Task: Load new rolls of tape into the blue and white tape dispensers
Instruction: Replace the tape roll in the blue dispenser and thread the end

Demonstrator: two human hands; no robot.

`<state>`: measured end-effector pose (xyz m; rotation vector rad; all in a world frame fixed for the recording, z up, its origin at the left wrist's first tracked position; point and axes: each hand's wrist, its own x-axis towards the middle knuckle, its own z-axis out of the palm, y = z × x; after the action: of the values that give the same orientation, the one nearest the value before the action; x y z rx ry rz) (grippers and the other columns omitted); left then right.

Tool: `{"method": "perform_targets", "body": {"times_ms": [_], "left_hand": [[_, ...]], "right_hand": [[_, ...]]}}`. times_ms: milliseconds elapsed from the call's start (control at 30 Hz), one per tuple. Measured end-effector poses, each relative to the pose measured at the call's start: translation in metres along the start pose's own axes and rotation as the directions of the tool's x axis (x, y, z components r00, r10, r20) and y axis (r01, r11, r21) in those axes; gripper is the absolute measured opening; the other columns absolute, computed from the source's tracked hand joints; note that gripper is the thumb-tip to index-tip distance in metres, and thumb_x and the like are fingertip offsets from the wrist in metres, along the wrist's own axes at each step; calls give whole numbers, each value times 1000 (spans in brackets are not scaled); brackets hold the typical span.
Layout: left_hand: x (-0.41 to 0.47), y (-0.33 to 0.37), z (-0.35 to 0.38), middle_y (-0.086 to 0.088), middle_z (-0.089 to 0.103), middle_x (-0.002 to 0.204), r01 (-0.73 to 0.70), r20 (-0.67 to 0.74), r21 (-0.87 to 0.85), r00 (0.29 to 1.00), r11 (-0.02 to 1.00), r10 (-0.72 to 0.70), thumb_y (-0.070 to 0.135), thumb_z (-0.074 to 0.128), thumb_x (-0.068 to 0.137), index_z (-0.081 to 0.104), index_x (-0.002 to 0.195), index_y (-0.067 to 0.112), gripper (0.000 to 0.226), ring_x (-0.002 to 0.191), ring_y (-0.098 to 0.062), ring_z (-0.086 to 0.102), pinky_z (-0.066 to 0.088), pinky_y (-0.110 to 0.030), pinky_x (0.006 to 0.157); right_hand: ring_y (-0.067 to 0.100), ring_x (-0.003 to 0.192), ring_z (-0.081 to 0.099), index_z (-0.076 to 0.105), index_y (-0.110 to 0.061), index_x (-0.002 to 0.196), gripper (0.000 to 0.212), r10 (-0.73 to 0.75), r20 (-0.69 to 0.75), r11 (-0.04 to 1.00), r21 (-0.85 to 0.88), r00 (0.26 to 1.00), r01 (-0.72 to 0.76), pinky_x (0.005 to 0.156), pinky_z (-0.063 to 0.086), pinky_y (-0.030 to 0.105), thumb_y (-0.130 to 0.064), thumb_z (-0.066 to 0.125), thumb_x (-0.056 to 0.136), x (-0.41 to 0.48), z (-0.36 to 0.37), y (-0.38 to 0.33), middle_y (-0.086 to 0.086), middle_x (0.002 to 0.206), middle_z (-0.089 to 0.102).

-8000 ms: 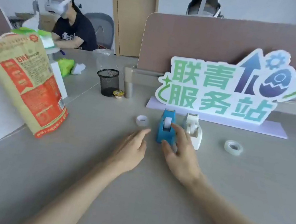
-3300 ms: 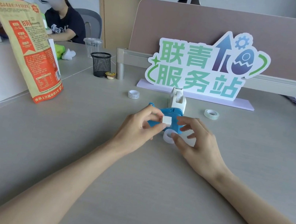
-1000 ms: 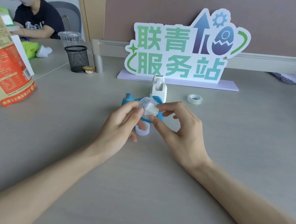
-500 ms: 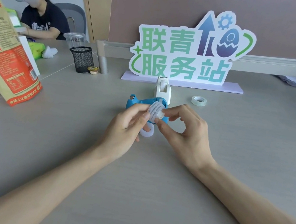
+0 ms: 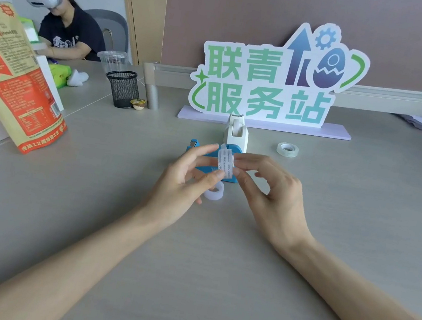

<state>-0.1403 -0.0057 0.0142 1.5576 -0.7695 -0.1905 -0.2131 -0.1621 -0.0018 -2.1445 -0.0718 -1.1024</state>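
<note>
My left hand (image 5: 188, 177) and my right hand (image 5: 270, 193) both pinch a small tape roll (image 5: 225, 163) with a printed core, held edge-on just above the table. Right behind it the blue dispenser (image 5: 194, 144) lies on its side, mostly hidden by my fingers. The white dispenser (image 5: 236, 133) stands upright just beyond, with tape showing in it. A white ring (image 5: 215, 192) rests on the table under my left fingers. A spare clear tape roll (image 5: 287, 149) lies to the right of the white dispenser.
A large lettered sign (image 5: 270, 86) stands behind the dispensers against a partition. A black mesh cup (image 5: 123, 89) and a small pudding cup (image 5: 138, 103) sit at the back left. A tall snack bag (image 5: 11, 75) stands at the left. A person wearing a headset (image 5: 60, 22) sits at the far left.
The tape roll has turned in my fingers from face-on to edge-on and sits slightly higher. Both hands stay at the blue dispenser; the other things have not moved.
</note>
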Motion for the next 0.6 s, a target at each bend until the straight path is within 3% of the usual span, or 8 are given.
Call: {"method": "perform_targets", "body": {"times_ms": [100, 233, 367, 433, 600], "left_hand": [[0, 1, -1, 6, 69, 114, 23, -7, -35, 1000, 999, -23, 13, 65, 90, 55, 129, 27, 43, 82, -11, 69, 49, -27, 53], [0, 0, -2, 3, 70, 114, 23, -6, -64, 1000, 998, -24, 6, 67, 87, 62, 117, 21, 34, 86, -23, 71, 54, -31, 54], [1, -1, -1, -4, 71, 113, 35, -23, -109, 999, 993, -37, 0, 67, 85, 63, 109, 9, 25, 83, -14, 70, 57, -30, 61], [2, -2, 0, -7, 71, 111, 21, -32, -112, 999, 993, -25, -1, 68, 84, 63, 104, 11, 24, 87, -18, 70, 56, -30, 62], [1, -2, 0, 5, 72, 110, -27, -61, -72, 998, 997, 22, 0, 71, 82, 65, 95, 16, 21, 90, -18, 70, 56, -31, 59]], "right_hand": [[6, 99, 64, 73, -6, 98, 11, -30, -8, 999, 27, 1000, 31, 83, 43, 10, -6, 65, 90, 0, 0, -2, 3, 105, 71], [8, 94, 65, 72, -10, 97, 13, 21, -8, 994, 105, 1000, -20, 79, 49, 15, -3, 63, 90, 1, 0, -5, 1, 100, 70], [4, 92, 65, 71, -11, 99, 13, 107, 19, 983, 150, 994, -108, 77, 49, 11, -5, 63, 90, 2, -1, -8, -2, 102, 69], [3, 92, 66, 69, -15, 101, 13, 187, 55, 967, 168, 981, -194, 77, 49, 11, -11, 63, 91, 2, -2, -9, -6, 105, 71], [11, 94, 70, 67, -21, 108, 17, 334, 150, 905, 225, 931, -361, 80, 56, 30, -20, 58, 94, 5, -2, -2, -10, 105, 74]]}}
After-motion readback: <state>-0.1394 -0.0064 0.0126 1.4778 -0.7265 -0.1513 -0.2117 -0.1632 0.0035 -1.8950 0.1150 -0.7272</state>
